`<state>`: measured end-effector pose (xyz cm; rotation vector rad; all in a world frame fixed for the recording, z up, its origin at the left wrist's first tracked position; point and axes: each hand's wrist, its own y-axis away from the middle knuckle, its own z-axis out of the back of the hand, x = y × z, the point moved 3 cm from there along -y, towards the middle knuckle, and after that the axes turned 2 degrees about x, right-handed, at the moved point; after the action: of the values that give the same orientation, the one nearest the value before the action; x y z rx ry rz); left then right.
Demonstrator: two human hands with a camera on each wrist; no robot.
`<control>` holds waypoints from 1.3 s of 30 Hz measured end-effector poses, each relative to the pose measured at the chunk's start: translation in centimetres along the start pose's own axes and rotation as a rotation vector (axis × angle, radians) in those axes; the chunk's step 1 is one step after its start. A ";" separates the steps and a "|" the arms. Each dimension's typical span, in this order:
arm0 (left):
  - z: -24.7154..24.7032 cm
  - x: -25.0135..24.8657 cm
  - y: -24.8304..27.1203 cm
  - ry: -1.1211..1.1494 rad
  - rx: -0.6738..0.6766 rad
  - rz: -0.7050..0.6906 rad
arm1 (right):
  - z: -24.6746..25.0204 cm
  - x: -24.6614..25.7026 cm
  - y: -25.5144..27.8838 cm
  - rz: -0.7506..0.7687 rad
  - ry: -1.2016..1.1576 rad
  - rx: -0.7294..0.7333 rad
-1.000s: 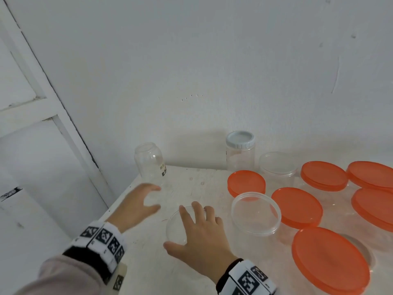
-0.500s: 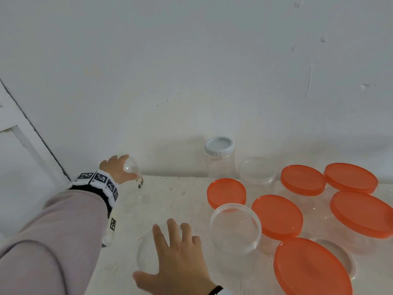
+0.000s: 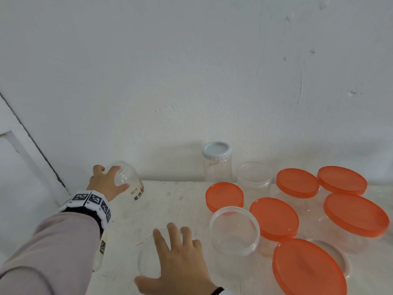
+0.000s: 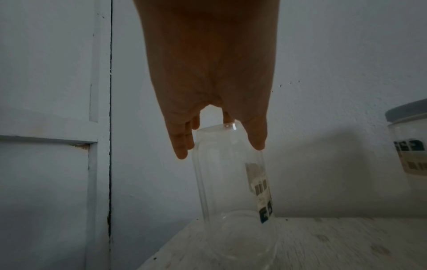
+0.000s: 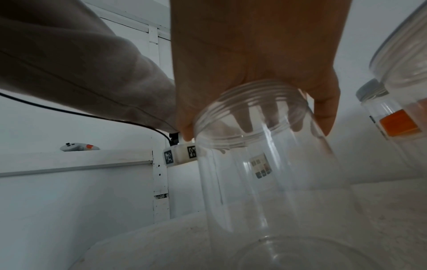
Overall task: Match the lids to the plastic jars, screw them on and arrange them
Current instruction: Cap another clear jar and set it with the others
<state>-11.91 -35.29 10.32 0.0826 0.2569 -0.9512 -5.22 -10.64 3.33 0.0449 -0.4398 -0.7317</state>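
At the table's back left corner stands a narrow clear jar (image 3: 133, 184) (image 4: 231, 182) with a small label and no lid. My left hand (image 3: 112, 177) (image 4: 219, 148) grips its top from above, fingers on one side and thumb on the other. Near the front edge stands a wider clear jar (image 3: 146, 258) (image 5: 265, 182) with an open threaded mouth. My right hand (image 3: 170, 248) (image 5: 254, 127) covers that mouth, with fingers curled over the rim and the thumb on the outside.
A jar with a grey lid (image 3: 215, 158) stands by the wall. Two jars with clear lids (image 3: 235, 229) (image 3: 254, 174) and several jars with orange lids (image 3: 274, 218) crowd the right half. The table (image 3: 170, 201) ends at the left beside a white panelled door (image 3: 25, 167).
My left hand reached to the back left corner and took hold of the narrow labelled jar. My right hand stayed on the wide open jar.
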 end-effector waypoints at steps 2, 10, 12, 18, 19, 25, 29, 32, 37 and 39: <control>-0.1 -0.1 0.2 0.035 -0.026 -0.017 | 0.1 0.0 0.1 -0.001 -0.002 -0.002; -0.1 0.0 1.1 0.038 -0.074 -0.032 | 0.3 -0.1 0.7 0.015 -0.016 -0.007; 0.1 0.3 1.9 0.030 -0.068 -0.012 | 0.6 0.0 1.0 0.028 -0.021 0.005; 1.2 2.2 5.1 0.111 -0.108 -0.030 | 2.2 -0.4 0.9 0.013 -0.012 -0.016; 1.6 2.8 5.8 0.196 -0.136 -0.030 | 2.5 -0.6 0.8 -0.006 -0.011 -0.032; 2.9 5.9 11.7 0.717 -0.244 0.043 | 4.3 -2.1 -1.1 -0.088 0.038 -0.134; 2.0 7.2 15.5 1.127 -0.187 0.155 | 4.9 -3.0 -2.9 -0.160 0.080 -0.185; 0.7 7.4 17.8 1.415 -0.099 0.287 | 4.9 -3.6 -3.8 -0.230 0.108 -0.172; -1.1 5.7 20.5 1.751 0.069 0.342 | 5.7 -3.7 -3.4 -0.243 0.186 -0.104; -1.7 4.9 20.9 1.805 0.158 0.331 | 7.1 -3.7 -2.1 -0.198 0.160 -0.133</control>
<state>7.53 -26.72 6.53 1.1078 1.7534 -0.3092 -11.86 -9.03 7.99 0.0215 -0.2349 -0.9435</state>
